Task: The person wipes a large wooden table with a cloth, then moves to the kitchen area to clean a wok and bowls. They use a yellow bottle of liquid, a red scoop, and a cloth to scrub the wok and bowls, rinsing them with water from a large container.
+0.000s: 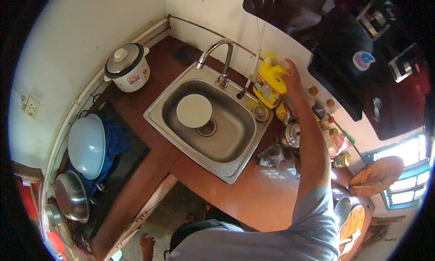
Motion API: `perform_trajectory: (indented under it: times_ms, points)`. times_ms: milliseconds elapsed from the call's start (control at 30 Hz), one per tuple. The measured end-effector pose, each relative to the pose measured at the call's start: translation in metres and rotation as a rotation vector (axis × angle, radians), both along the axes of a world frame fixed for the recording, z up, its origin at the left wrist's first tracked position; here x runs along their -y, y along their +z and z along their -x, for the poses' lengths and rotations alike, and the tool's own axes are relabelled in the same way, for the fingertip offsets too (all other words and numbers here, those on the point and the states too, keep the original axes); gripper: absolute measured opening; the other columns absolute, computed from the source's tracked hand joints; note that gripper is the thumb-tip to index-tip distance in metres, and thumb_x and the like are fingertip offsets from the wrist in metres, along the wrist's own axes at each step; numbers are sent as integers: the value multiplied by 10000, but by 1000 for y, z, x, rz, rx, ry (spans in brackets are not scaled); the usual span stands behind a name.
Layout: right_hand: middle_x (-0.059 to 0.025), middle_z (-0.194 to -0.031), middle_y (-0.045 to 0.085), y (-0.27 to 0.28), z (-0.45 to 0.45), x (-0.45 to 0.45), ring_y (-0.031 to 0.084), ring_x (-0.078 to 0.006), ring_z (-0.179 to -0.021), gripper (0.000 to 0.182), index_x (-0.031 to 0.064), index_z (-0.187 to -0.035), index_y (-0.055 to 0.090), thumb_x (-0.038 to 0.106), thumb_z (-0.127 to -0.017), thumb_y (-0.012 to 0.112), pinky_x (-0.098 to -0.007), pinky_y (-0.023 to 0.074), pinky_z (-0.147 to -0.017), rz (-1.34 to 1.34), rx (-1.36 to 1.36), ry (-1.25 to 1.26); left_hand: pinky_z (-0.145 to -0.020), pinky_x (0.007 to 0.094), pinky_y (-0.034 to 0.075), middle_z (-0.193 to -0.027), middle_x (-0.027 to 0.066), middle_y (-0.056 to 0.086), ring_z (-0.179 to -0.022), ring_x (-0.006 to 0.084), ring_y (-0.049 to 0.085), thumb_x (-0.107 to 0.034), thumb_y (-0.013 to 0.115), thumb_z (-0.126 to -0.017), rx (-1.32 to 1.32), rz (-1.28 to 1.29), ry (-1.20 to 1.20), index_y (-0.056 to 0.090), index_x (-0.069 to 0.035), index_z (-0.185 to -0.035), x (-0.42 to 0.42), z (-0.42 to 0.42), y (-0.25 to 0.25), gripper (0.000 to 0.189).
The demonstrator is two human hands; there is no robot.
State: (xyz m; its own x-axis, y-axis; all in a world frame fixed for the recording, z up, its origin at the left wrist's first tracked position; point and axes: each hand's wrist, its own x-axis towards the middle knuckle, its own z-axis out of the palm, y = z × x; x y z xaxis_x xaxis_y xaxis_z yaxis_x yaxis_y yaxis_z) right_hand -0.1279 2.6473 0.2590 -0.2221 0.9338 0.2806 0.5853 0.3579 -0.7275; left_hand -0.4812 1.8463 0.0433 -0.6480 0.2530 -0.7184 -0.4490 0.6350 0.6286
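My right hand [293, 78] is raised at the back right of the sink, fingers apart, right beside the handle of a yellow pump bottle [269, 86]. Whether a fingertip touches that handle, I cannot tell. The bottle stands upright behind the sink's right corner and bears a printed label. Low at the bottom edge, my left hand [146, 242] hangs beside my body with loosely bent fingers and nothing visible in it. Before me is a stainless steel sink [224, 143] with a white round plate [194, 110] in its basin, partly over the drain. The chrome faucet [227, 60] arches above it.
A rice cooker [127, 69] stands at the back left. Along the left wall lean a light blue basin [86, 147] and a steel bowl [72, 196]. Jars [333, 133] and a metal pot [291, 135] crowd the right side. A dark cabinet [340, 50] overhangs the upper right.
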Motion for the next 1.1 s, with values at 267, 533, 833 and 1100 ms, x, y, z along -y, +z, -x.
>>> perform_trajectory:
  times_ms: [267,533,833,1100]
  points:
    - [-201,-1153,525,-3,-11,-25,511,-365,-1045,537,71,-1266,411,44,-761,589,-401,403,-920,-74,360,55,-519,291,490,-781,166,606,-604,198,593,-129,573,-780,9,125,-35,460,-11,-1137,-28,-24,23,393]
    - [-195,-1176,515,-5,1,97,487,-367,-1080,499,15,-1237,434,84,-770,596,-407,375,-942,-376,389,-28,-539,274,466,-758,111,608,-604,148,567,-179,573,-789,-179,-77,-410,500,0,-1111,-30,21,-25,376]
    - [-82,-762,607,-55,-35,473,563,-161,-736,411,-27,-825,584,367,-907,501,-323,462,-694,868,-164,397,-564,253,474,-828,91,611,-635,126,562,-176,551,-836,46,-123,-739,479,11,-1145,-147,36,-18,368]
    - [-70,-752,614,-129,-50,740,605,-150,-717,357,3,-967,578,346,-908,500,-290,498,-672,1080,-648,-485,-637,257,482,-932,125,616,-701,142,573,-88,427,-890,45,-219,-1186,450,25,-1183,-179,25,-8,315]
